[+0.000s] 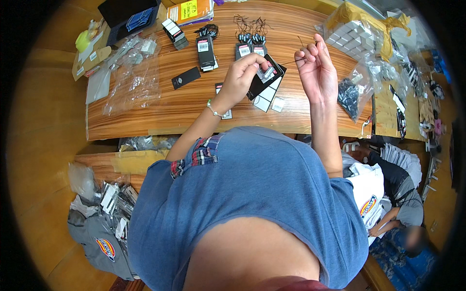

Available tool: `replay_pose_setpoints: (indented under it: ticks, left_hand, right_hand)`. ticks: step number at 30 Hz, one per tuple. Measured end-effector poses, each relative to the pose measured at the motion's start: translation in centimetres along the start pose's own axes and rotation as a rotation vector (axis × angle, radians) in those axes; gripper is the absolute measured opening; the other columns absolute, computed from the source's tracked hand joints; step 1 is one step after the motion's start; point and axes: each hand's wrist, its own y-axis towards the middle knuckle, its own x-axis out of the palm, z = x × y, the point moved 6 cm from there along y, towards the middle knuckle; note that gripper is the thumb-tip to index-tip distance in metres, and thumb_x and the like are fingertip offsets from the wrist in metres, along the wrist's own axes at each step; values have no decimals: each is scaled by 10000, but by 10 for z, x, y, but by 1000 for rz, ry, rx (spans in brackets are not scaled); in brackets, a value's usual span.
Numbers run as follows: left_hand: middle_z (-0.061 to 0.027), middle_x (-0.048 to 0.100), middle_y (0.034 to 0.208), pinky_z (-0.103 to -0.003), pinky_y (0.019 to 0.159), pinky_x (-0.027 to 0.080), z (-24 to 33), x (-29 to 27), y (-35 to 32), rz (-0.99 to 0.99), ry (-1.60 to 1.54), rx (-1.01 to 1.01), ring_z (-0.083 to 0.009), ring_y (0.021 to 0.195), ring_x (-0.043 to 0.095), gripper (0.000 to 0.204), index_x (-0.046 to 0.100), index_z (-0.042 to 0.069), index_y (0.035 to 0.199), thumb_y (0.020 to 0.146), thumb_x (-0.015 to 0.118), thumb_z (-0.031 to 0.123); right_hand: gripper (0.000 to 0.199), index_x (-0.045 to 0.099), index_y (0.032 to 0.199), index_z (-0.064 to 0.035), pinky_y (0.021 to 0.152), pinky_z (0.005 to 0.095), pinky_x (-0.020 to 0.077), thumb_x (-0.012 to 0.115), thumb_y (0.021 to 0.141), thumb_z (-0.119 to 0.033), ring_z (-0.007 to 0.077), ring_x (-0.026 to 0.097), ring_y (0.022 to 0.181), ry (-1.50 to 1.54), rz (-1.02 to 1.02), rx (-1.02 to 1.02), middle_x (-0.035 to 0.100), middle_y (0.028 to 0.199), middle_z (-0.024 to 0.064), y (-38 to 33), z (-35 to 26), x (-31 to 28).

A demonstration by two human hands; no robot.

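Over the middle of the table, my left hand (239, 80) is closed on a black hang tag (266, 87), thumb and fingers at its upper end. White cards (265, 99) show under the tag. A thin black string (289, 62) runs from the tag to my right hand (318, 72), which is raised with its palm showing and its fingertips closed on the string. A small white label (278, 105) lies just below the cards. By my left wrist, another card (228, 115) is partly covered. A lone black tag (186, 78) rests further left.
Stacks of strung black tags (206, 53) stand at the back. Clear plastic bags (136, 80) and a dark tablet (128, 19) are on the left. At right are a pile of small white boxes (350, 36) and a bag of black pieces (348, 97). Another person (403, 203) is at lower right.
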Motion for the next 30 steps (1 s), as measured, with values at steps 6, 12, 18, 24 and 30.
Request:
replay_pose_setpoints:
  ticks: [6,12,18,24,30]
  left_hand:
    - [-68,587,809,-266,703,434,0,4,-2,49,-39,-78,-142,807,542,164,577,4,816,748,669,121]
    - [-60,599,819,-282,778,409,33,-9,7,147,350,175,-189,876,550,137,618,37,787,709,690,124]
    - [-26,620,807,-191,659,470,27,-10,6,93,-83,-89,-71,715,573,98,623,0,873,789,622,49]
    - [-25,601,719,-185,594,446,25,-9,4,127,-165,-135,-61,651,543,107,638,-4,842,805,617,94]
    - [9,538,594,-173,484,365,20,-10,3,135,-52,-211,-41,535,463,154,651,1,782,823,608,144]
  right_hand:
    - [223,455,1080,-8,727,315,456,483,861,-44,132,516,701,-254,54,-95,526,747,74,-8,-2,22]
    - [120,523,951,30,638,227,464,510,840,-14,114,568,683,-968,-120,27,601,747,73,-16,6,26]
    - [109,530,926,29,635,217,466,525,832,-25,104,571,695,-1008,-153,137,595,745,62,-21,18,23]
    - [106,513,914,17,622,212,467,541,821,-27,100,573,693,-993,-170,144,587,746,52,-21,19,27]
    - [104,502,909,9,618,210,465,539,817,-23,92,566,686,-1025,-166,147,571,725,38,-22,22,27]
